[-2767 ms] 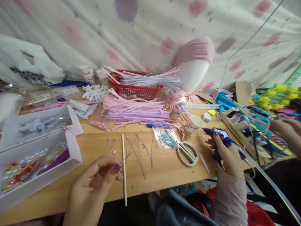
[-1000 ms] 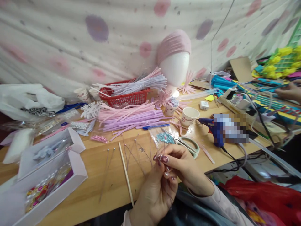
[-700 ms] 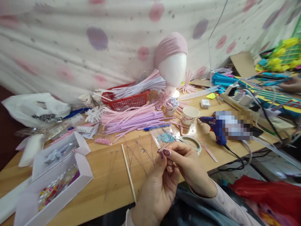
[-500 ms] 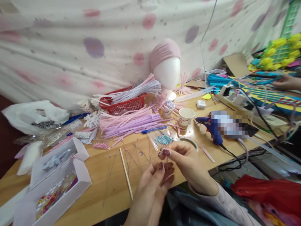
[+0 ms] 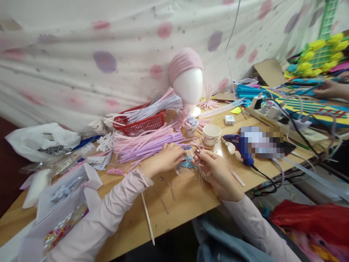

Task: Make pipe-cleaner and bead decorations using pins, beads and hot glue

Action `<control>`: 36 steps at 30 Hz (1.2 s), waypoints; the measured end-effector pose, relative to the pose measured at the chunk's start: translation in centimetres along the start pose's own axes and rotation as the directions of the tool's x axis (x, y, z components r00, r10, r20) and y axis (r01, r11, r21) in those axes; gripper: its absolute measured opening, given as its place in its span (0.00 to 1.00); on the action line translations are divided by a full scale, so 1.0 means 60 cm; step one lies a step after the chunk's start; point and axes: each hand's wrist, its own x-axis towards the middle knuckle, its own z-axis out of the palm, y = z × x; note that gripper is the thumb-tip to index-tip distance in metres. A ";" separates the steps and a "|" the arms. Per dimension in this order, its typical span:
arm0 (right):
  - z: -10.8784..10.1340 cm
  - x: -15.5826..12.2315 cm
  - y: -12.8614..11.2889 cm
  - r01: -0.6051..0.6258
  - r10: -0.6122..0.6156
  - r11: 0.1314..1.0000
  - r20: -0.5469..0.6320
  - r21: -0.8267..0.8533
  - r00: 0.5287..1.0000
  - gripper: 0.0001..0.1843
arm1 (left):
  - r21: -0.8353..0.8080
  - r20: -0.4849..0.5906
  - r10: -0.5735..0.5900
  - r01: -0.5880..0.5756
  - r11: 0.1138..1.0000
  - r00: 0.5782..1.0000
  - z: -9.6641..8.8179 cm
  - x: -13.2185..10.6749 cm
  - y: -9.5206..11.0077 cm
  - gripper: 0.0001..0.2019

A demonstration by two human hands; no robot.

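Observation:
My right hand (image 5: 215,170) is closed in a pinch around several thin wires (image 5: 200,174), whose lower ends hang below the fingers. Its fingertips hide most of their upper ends. Over the left edge of a clear bag of blue beads (image 5: 187,162), my left hand (image 5: 167,158) is bent down with its fingers drawn together. What its fingertips grip, if anything, is hidden. Just behind them shows a bit of a blue pen (image 5: 187,148). More thin wires (image 5: 171,190) lie on the table below my left wrist, beside a pale stick (image 5: 148,218).
Pink and purple pipe cleaners (image 5: 147,145) lie before a red basket (image 5: 141,123). A foam head (image 5: 188,85) stands behind. To the right are a paper cup (image 5: 212,134), a blue glue gun (image 5: 240,147) and a power strip (image 5: 289,125). White boxes (image 5: 94,178) stand left. Another person's hand (image 5: 331,90) is far right.
My left hand has left my right hand and moved up and forward to the bag of blue beads. My right hand keeps the wires and has shifted slightly.

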 end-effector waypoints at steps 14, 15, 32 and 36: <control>0.013 -0.015 0.009 0.004 -0.009 0.993 -0.043 -0.115 0.999 0.11 | 0.174 0.130 0.055 -0.078 0.982 0.990 0.008 0.028 -0.004 0.16; 0.012 -0.015 0.011 0.011 -0.016 0.992 -0.044 -0.123 0.999 0.11 | 0.158 0.119 0.066 -0.084 0.984 0.991 0.008 0.026 -0.006 0.16; 0.005 -0.019 0.023 0.047 -0.062 0.955 -0.042 -0.293 0.997 0.14 | -0.040 0.073 0.104 -0.101 0.994 0.992 -0.018 -0.130 -0.024 0.13; 0.005 -0.019 0.023 0.055 -0.074 0.952 -0.051 -0.301 0.996 0.14 | 0.053 0.057 0.147 -0.150 0.987 0.988 0.000 -0.155 -0.016 0.12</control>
